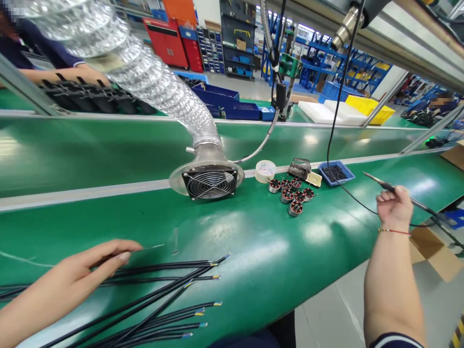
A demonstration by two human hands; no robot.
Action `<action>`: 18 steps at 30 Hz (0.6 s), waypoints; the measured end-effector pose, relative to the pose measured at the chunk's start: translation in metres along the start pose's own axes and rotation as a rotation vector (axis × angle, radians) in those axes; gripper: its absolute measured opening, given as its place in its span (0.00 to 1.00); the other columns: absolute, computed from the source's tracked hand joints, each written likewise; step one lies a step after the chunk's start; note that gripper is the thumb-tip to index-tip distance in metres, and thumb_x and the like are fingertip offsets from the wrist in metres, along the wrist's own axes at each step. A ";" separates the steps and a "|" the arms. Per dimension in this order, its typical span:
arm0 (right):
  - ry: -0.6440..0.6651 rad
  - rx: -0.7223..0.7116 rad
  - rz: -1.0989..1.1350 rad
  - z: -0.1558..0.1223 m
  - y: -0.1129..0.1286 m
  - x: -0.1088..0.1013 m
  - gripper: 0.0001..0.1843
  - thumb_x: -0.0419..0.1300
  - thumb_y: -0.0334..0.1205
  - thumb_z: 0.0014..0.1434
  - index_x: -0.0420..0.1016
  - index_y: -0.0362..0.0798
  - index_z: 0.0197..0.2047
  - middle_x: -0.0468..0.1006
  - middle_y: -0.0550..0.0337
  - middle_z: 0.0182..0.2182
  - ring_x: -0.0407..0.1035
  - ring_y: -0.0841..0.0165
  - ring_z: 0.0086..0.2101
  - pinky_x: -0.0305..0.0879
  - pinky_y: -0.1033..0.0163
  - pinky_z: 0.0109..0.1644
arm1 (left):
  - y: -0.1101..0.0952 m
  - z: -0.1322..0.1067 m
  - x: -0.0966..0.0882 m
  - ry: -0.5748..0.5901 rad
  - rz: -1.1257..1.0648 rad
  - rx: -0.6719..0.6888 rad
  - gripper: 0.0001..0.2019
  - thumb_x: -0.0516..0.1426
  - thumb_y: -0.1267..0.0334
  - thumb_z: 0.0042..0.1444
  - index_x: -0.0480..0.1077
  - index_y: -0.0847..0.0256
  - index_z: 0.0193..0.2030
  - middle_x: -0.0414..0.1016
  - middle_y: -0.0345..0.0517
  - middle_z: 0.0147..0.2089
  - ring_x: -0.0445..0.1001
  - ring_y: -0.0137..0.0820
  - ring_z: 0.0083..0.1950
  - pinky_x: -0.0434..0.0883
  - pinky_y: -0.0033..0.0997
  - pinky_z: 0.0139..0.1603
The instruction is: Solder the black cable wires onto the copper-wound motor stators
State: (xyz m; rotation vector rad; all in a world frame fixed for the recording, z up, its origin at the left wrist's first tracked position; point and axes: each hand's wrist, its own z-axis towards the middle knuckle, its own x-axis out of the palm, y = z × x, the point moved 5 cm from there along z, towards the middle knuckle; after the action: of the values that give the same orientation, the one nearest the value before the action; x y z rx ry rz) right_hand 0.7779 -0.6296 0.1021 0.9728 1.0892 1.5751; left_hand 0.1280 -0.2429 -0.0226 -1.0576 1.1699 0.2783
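Note:
My right hand is closed around a soldering iron, held above the table at the right with its tip pointing left. At the lower left, my left hand pinches a thin piece of solder wire between thumb and fingers, its end pointing right. Beneath and beside that hand lie several black cables with stripped ends showing coloured wires. Small round motor stators with copper windings stand grouped further back, between the two hands and apart from both.
A fume extractor fan on a silver duct stands at the table's back. Near it are a roll of tape, a soldering stand with a sponge and a blue bin of small black parts. A co-worker's arm is behind.

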 end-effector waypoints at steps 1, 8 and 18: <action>-0.028 -0.039 0.008 -0.011 0.008 -0.005 0.05 0.56 0.40 0.59 0.64 0.54 0.31 0.57 0.71 0.17 0.56 0.74 0.18 0.54 0.64 0.25 | -0.009 0.001 0.002 0.037 -0.042 -0.029 0.21 0.51 0.36 0.55 0.79 0.41 0.41 0.83 0.28 0.43 0.81 0.39 0.47 0.79 0.37 0.47; 0.327 -0.344 -0.595 -0.138 -0.001 0.074 0.22 0.42 0.48 0.71 0.59 0.50 0.62 0.80 0.56 0.33 0.76 0.65 0.27 0.71 0.58 0.33 | -0.096 0.016 0.019 0.277 -0.085 0.030 0.19 0.52 0.44 0.54 0.78 0.52 0.36 0.83 0.42 0.41 0.79 0.39 0.43 0.75 0.33 0.47; 0.739 -0.420 -1.005 -0.182 -0.056 0.144 0.15 0.52 0.38 0.65 0.73 0.43 0.51 0.78 0.44 0.45 0.71 0.54 0.47 0.66 0.47 0.55 | -0.124 0.011 0.059 0.478 -0.060 0.309 0.18 0.45 0.53 0.66 0.72 0.56 0.35 0.78 0.43 0.37 0.76 0.33 0.37 0.72 0.28 0.41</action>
State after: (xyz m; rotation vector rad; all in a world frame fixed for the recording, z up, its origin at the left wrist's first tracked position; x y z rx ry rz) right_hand 0.5886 -0.5170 0.0089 -0.4810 1.3348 1.1839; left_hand 0.2430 -0.3175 -0.0074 -0.9052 1.5457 -0.2135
